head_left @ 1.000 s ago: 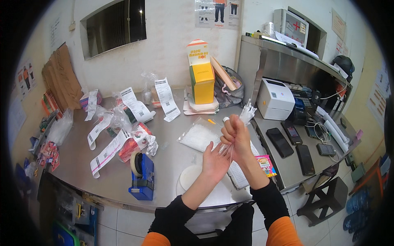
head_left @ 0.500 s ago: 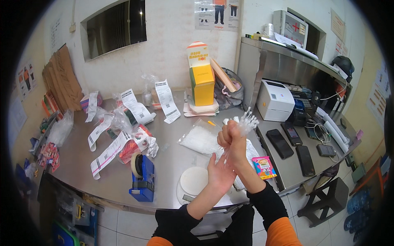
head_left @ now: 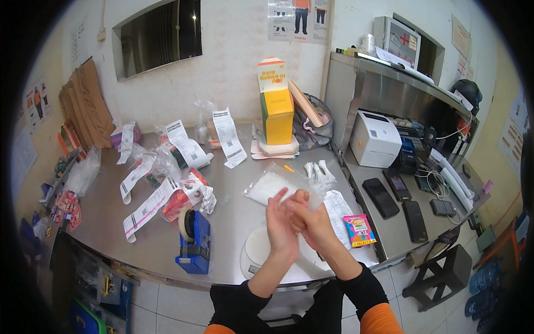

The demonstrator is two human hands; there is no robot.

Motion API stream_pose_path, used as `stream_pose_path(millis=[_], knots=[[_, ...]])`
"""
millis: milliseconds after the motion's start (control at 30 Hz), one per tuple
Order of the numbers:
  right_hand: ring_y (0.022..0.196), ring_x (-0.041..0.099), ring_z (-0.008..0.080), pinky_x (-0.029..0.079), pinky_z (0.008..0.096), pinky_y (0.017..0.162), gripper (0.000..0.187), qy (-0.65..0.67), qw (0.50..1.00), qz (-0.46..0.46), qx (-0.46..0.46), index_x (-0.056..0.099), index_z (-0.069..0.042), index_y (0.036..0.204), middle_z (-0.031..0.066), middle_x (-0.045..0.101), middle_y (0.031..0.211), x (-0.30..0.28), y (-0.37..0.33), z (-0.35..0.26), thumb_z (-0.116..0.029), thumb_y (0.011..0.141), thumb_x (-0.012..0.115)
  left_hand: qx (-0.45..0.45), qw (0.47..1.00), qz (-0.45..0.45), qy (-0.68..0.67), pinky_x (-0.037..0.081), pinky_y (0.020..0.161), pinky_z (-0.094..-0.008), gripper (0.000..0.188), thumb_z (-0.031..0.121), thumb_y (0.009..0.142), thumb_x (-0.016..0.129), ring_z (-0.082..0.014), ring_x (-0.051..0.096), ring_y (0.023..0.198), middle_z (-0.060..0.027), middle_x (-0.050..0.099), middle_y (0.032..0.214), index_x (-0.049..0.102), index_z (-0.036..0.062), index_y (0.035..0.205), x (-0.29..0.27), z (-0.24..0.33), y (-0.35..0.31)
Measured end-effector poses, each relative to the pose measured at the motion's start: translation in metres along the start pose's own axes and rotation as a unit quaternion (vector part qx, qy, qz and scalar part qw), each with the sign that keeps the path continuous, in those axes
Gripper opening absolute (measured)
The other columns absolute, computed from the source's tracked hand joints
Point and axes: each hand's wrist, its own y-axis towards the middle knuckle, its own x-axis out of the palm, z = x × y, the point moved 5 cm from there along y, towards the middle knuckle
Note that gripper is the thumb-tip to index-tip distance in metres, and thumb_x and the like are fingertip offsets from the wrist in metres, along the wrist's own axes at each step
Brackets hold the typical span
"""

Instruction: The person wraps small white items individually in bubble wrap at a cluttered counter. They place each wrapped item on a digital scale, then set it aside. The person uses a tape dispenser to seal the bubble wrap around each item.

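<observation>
My right hand [head_left: 317,220] is closed on a clear plastic bag [head_left: 321,190], whose crumpled film sticks out past the knuckles. Against it, my left hand [head_left: 282,231] has a finger raised and its other fingers curled at the same film, partly hidden by the right hand. Both hands are over a round white scale [head_left: 257,246]. Just beyond them lies a clear bag of white granules [head_left: 270,186]. White, bundled strips [head_left: 318,170] rest to its right. A written sheet [head_left: 338,214] and a pink-and-blue sachet [head_left: 359,230] lie beside my right hand.
A blue tape dispenser [head_left: 193,245] stands left of the scale. Bagged items with paper labels [head_left: 150,209] cover the table's left side. A yellow carton [head_left: 277,119] stands at the back. To the right are a white label printer [head_left: 374,139] and several phones [head_left: 380,199].
Both hands have come lower and a little left, with the right wrist tilting forward. The white strips beyond my right hand now show more fully. The bag's film now shows past my right knuckles.
</observation>
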Motion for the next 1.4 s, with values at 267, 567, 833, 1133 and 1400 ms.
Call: stream_pose_path(millis=[267,567,833,1133,1400], knots=[[0.053,0.036,0.0042,0.024,0.0206,0.044,0.018,-0.159,0.973,-0.076,0.151,0.044,-0.01,0.076,-0.0039,0.042,0.068,-0.014,-0.009,0.025,-0.001,0.075,0.06,-0.042,0.845,-0.224,0.483,0.043,0.066,-0.0207,0.028,0.018,0.087,0.06,-0.0063,0.053,0.077,-0.0055,0.061,0.09,0.059,-0.0028,0.106,-0.005,0.022,0.002],[0.055,0.036,0.0019,0.025,0.0181,0.044,0.045,-0.025,0.952,-0.041,0.303,0.036,-0.009,0.123,-0.0048,0.038,0.07,-0.04,-0.023,0.05,-0.012,0.085,0.06,-0.031,0.912,-0.14,0.385,0.049,0.069,-0.0307,0.033,0.024,0.097,0.043,-0.011,0.054,0.062,-0.0034,0.055,0.062,0.056,-0.0024,0.081,-0.021,-0.007,0.013],[0.051,0.03,0.0023,0.022,0.019,0.043,0.022,-0.3,0.918,-0.15,0.211,0.053,-0.011,0.087,-0.0069,0.034,0.06,-0.043,-0.017,0.043,-0.031,0.094,0.051,-0.133,0.991,0.003,0.024,0.028,0.046,-0.0235,0.031,0.031,0.096,0.047,-0.0058,0.026,0.046,0.0069,0.025,0.055,0.041,0.0157,0.069,-0.04,0.008,0.045],[0.082,0.052,0.0093,0.043,0.0246,0.072,0.031,-0.195,0.981,-0.005,0.015,0.056,-0.006,0.101,0.0003,0.053,0.086,-0.075,0.009,0.003,-0.034,0.096,0.044,-0.352,0.935,-0.03,0.038,0.018,0.039,-0.0234,0.036,0.033,0.095,0.049,-0.0045,0.022,0.041,0.0086,0.025,0.052,0.036,0.0196,0.064,-0.034,-0.013,-0.019],[0.119,0.047,0.0206,0.032,0.0346,0.103,0.058,0.005,0.83,-0.397,0.392,0.042,-0.003,0.132,0.012,0.049,0.129,-0.007,-0.126,0.091,-0.048,0.098,0.029,-0.654,0.748,0.041,-0.105,0.024,0.041,-0.0211,0.032,0.032,0.095,0.047,-0.0112,0.032,0.041,0.005,0.034,0.05,0.043,0.0167,0.068,-0.091,-0.089,-0.259]])
